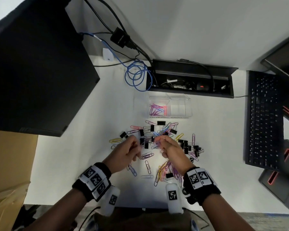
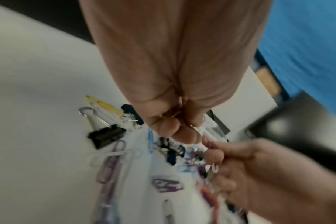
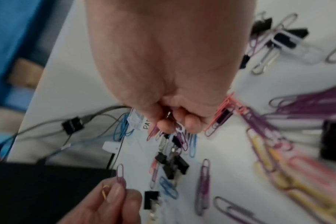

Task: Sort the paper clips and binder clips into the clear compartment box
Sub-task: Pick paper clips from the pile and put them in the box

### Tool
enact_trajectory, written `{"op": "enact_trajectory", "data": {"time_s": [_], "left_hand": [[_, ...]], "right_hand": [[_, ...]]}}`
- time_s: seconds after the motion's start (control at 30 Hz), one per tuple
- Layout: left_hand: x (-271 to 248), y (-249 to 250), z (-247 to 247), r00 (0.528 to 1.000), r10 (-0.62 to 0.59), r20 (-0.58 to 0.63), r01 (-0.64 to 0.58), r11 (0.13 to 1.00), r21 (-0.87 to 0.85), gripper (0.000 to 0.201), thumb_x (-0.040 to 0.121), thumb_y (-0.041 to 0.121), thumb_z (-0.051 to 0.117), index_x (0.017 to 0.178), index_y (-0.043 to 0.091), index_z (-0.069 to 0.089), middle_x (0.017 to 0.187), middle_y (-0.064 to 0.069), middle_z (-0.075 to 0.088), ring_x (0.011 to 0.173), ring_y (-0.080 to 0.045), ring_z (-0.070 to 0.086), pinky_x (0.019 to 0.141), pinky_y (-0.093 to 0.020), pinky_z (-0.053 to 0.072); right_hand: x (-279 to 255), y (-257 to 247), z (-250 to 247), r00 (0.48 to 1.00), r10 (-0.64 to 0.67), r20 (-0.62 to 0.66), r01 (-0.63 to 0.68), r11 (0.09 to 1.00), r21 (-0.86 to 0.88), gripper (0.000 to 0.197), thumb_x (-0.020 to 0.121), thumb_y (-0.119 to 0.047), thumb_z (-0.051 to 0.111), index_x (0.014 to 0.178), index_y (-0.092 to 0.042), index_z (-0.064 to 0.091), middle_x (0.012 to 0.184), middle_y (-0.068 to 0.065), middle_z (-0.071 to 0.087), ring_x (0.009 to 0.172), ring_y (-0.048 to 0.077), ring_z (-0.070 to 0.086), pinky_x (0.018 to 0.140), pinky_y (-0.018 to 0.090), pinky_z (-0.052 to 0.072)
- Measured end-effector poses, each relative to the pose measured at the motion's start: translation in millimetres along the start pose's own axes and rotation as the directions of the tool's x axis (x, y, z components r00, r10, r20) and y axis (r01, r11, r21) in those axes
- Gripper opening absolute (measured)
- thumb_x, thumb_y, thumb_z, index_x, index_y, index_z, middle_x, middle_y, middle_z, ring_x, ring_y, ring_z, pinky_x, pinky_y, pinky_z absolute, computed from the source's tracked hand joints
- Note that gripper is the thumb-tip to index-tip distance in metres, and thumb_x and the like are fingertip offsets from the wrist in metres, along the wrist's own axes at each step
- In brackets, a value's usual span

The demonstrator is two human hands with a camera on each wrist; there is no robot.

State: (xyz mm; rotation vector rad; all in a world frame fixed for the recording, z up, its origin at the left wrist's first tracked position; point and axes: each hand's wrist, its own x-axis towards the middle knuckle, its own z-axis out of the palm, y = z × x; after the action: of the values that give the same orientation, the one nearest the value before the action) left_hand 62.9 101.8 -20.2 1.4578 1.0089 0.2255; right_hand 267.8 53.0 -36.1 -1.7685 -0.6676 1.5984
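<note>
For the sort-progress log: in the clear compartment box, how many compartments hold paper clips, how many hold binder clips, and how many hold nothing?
Clear compartment box, by contents:
Compartments holding paper clips: 1
Compartments holding binder clips: 0 (those in view lie on the desk)
Compartments holding nothing: 1
Total compartments: 2

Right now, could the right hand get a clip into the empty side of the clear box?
Probably yes. The right hand is over the pile, and the clear box sits open-topped just beyond it; only loose clips lie between. Its fingers already hold paper clips.
</note>
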Motion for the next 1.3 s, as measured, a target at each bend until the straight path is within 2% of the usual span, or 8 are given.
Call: {"op": "enact_trajectory", "data": {"time_s": [0.2,0.5,0.7,0.8,0.9,1.0,1.2,1.3], "left_hand": [[57,41,-9,0.972,0.047,-0.229,-0.062,0.996,-0.058,0.015,0.1,0.012,0.04,0.108,0.014,0.053,0.077,-0.002,0.06,0.062,-0.011,0.054,0.06,-0.025,0.047],[116,79,-5,0.956,0.03,-0.292,0.056,0.958,0.282,0.035,0.097,0.016,0.046,0.13,0.006,0.053,0.124,-0.01,0.062,0.111,-0.022,0.059,0.094,-0.027,0.044],[73,53,-19,0.926,0.092,-0.365,0.018,0.957,0.289,0.025,0.092,0.014,0.052,0.114,0.016,0.064,0.106,0.0,0.067,0.085,-0.009,0.065,0.083,-0.026,0.054],[48,27,-31,0.95,0.038,-0.311,0.085,0.923,0.375,0.016,0.089,0.014,0.059,0.101,0.019,0.068,0.094,0.005,0.066,0.078,-0.005,0.063,0.078,-0.029,0.056],[27,2,-39,0.974,-0.022,-0.224,0.132,0.863,0.488,0.018,0.084,0.016,0.066,0.102,0.017,0.068,0.093,0.002,0.061,0.084,-0.013,0.062,0.079,-0.033,0.054],[16,-20,-40,0.988,-0.027,-0.153,0.11,0.817,0.566,0.039,0.079,0.02,0.07,0.117,0.017,0.062,0.106,0.001,0.054,0.098,-0.018,0.058,0.087,-0.035,0.051],[16,-31,-18,0.982,0.186,-0.014,-0.107,0.623,0.775,0.032,0.076,0.018,0.07,0.108,0.021,0.064,0.107,0.001,0.055,0.096,-0.019,0.052,0.078,-0.033,0.049],[22,-33,-10,0.971,0.239,-0.004,-0.134,0.558,0.819,0.015,0.082,0.025,0.059,0.095,0.02,0.065,0.097,0.0,0.057,0.091,-0.021,0.055,0.069,-0.034,0.049]], "right_hand": [[12,-48,-4,0.987,-0.074,-0.139,0.114,0.946,0.304,0.026,0.099,-0.006,0.04,0.092,-0.014,0.063,0.07,-0.001,0.047,0.053,0.007,0.037,0.048,0.021,0.025],[68,-102,-4,0.962,-0.116,-0.248,0.113,0.993,-0.026,0.022,0.086,-0.016,0.053,0.104,-0.023,0.064,0.08,0.002,0.066,0.069,0.017,0.059,0.074,0.039,0.054],[71,-108,-1,0.983,-0.092,-0.16,0.058,0.977,-0.206,0.042,0.093,-0.009,0.045,0.134,-0.012,0.051,0.099,-0.001,0.062,0.092,0.021,0.065,0.09,0.045,0.056],[59,-109,-1,0.972,-0.193,-0.132,0.122,0.9,-0.418,0.039,0.094,-0.009,0.051,0.133,-0.016,0.055,0.116,-0.005,0.056,0.103,0.015,0.061,0.088,0.024,0.049],[41,-98,2,0.942,-0.334,-0.02,0.278,0.816,-0.506,0.029,0.088,-0.006,0.061,0.112,-0.02,0.068,0.099,-0.006,0.066,0.088,0.007,0.063,0.084,0.017,0.049],[29,-74,6,0.935,-0.274,0.224,0.354,0.721,-0.595,0.017,0.079,-0.01,0.075,0.093,-0.021,0.075,0.081,-0.009,0.068,0.071,-0.001,0.062,0.069,0.013,0.048],[18,-18,19,0.893,-0.105,0.437,0.442,0.383,-0.811,0.024,0.077,-0.021,0.075,0.1,-0.021,0.072,0.093,-0.003,0.065,0.079,0.01,0.057,0.072,0.026,0.048],[19,-2,20,0.882,-0.168,0.441,0.472,0.35,-0.809,0.012,0.08,-0.024,0.072,0.092,-0.021,0.07,0.096,-0.002,0.059,0.094,0.019,0.058,0.078,0.032,0.049]]}}
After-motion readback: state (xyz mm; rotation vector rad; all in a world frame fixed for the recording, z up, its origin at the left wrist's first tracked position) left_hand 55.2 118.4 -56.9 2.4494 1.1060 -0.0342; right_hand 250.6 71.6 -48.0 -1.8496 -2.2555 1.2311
